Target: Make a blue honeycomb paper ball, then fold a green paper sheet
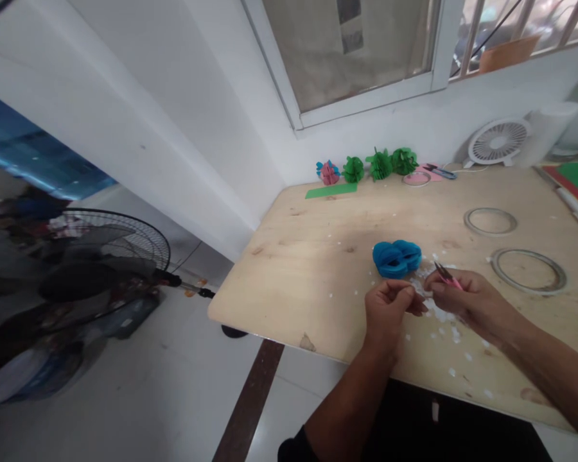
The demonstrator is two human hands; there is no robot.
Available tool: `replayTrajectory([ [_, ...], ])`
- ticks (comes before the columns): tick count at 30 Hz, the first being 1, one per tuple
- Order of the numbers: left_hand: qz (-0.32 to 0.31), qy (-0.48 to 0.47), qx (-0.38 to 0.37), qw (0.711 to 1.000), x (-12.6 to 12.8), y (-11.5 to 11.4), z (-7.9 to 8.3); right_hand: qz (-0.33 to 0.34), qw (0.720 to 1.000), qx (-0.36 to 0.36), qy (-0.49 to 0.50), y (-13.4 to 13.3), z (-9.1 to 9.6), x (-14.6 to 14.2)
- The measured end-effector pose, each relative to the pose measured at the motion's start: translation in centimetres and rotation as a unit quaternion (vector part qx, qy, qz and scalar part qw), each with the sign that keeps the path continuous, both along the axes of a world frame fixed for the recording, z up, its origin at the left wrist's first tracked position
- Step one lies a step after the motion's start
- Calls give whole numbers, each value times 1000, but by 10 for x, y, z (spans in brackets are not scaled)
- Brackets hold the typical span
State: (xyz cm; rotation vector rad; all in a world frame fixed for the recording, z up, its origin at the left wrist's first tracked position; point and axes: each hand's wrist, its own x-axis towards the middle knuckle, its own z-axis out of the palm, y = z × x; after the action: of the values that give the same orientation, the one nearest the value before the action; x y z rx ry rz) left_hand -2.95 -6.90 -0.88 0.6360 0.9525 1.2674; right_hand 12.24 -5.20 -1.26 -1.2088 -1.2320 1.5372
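Observation:
My right hand (462, 294) is closed around a small tool with pink handles and a dark pointed tip, which looks like pliers (446, 274); the tip points up and away. Close beside it, my left hand (389, 308) has thumb and fingertips pressed together. Something thin and pale seems to lie between the two hands, too small to make out. Just beyond the left hand sits a blue folded-paper ball (396, 258) with rounded lobes. Small white scraps (443, 314) are scattered under and around both hands.
Two wire coils (530, 271) lie to the right. Along the wall stand several green paper balls (380, 165), a pink-and-blue one (328, 172), a green strip (331, 190), blue-handled snips (440, 172) and a small white fan (498, 142). A standing fan (110, 250) is left of the table.

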Motion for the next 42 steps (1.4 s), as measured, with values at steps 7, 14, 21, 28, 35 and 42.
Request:
replayTrajectory([
  [7, -6, 20, -1, 1000, 1, -1, 2, -8, 997, 52, -59, 1, 7, -1],
  [14, -10, 64, 17, 998, 2, 0, -1, 0, 995, 68, -79, 0, 13, -3],
  [21, -25, 89, 28, 995, 2, -1, -3, 14, 993, 66, -96, 0, 17, -2],
  [28, -35, 77, 23, 996, 2, -2, -5, 24, 996, 61, -66, -1, 16, -4],
  [35, -69, 64, 28, 995, -3, -1, -3, 46, 998, 29, -31, 0, 14, -3],
  [42, -109, 61, 36, 992, -7, -1, -4, 38, 999, 1, -30, -1, 11, -3],
])
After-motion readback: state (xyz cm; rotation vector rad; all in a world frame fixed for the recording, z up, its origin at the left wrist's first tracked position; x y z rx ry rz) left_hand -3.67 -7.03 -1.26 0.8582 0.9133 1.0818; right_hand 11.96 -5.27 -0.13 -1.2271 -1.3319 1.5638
